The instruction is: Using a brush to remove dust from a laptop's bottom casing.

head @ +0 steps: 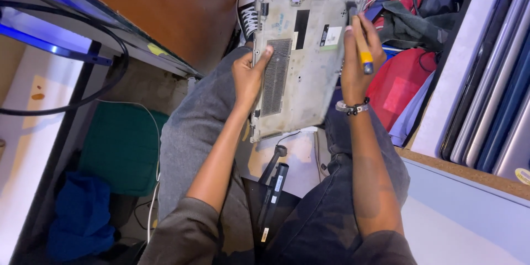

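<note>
Left hand (249, 76) grips the grimy beige plastic laptop base (301, 61) at 9 o'clock; right hand (358, 63) at 3 o'clock clasps its edge, pinching a yellow-handled screwdriver (362, 49).

A white rectangular label (333, 36) sits near the top right of the laptop base (298, 83), with a narrow black label (324, 35) just beside it on the left. A taller black rectangle (301, 21) lies further left, near a faint bluish sticker (280, 22). A small yellow round sticker (523, 175) marks a shelved laptop at the far right.
</note>
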